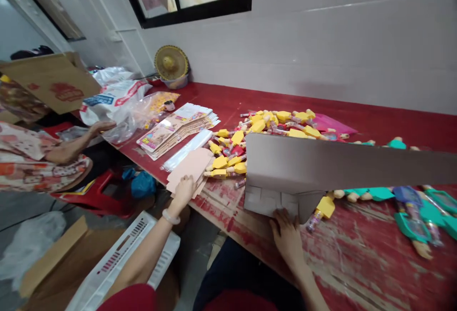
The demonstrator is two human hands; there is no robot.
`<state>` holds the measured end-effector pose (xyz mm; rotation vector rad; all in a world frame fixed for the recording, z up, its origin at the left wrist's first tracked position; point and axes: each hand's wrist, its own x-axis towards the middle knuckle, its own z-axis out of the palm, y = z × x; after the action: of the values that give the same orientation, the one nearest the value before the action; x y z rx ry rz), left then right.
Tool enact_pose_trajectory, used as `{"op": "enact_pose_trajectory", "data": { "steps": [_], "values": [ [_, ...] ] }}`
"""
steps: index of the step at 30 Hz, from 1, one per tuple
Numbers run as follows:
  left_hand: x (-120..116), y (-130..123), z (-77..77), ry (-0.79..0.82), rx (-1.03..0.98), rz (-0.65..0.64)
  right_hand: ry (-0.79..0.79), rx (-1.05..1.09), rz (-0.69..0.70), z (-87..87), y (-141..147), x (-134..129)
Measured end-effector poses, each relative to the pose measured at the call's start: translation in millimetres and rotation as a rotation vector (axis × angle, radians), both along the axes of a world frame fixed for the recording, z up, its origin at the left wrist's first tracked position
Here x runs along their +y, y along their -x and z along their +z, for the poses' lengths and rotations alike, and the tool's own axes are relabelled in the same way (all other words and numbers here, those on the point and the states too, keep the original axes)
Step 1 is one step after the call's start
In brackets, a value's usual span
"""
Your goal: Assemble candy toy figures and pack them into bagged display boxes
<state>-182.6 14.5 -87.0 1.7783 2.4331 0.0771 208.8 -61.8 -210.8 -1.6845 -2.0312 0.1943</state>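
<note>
Gripping the lower edge of a cardboard sheet (285, 173), the right hand (285, 237) was half closed at the tabletop's near edge, its fingers curled over the board, which stretched up and across above the tabletop (360, 111). The left hand (182, 194), wearing a bead bracelet (171, 216), lay against peach card sheets (189, 168) near that same edge; how far it was open could not be told. Yellow-topped candy tubes (257, 130) lay piled just behind the board. A co-worker's hand (102, 128) hovered beside a plastic bag (119, 125) at the tabletop's left end.
</note>
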Motion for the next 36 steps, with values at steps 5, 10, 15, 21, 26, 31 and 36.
{"op": "enact_pose_trajectory", "data": {
  "steps": [5,10,15,21,26,31,36],
  "values": [
    [-14.4,-7.3,15.8,-0.080,-0.014,0.037,0.051,-0.025,-0.009,12.2,2.8,3.1],
    [-41.0,-12.0,48.1,-0.539,-0.230,0.332,0.152,-0.117,0.010,33.1,7.7,2.6],
    [-93.8,-66.4,38.7,-0.971,-0.508,0.371,0.232,-0.054,-0.037,57.2,15.6,9.9],
    [-158.5,-169.4,-18.0,-0.922,-0.628,-0.397,0.450,0.860,0.179,117.2,39.8,-30.6],
    [-153.0,-207.9,-9.7,-0.771,-0.654,-0.485,0.441,1.293,-0.094,148.7,49.7,-57.1],
    [-104.9,-207.7,10.5,-0.419,-1.195,-0.016,0.544,1.562,-0.238,145.8,38.0,-45.6],
    [-90.6,-213.2,26.7,-0.193,-1.460,-0.048,0.327,1.695,-0.503,138.1,38.7,-32.7]
  ]
}}
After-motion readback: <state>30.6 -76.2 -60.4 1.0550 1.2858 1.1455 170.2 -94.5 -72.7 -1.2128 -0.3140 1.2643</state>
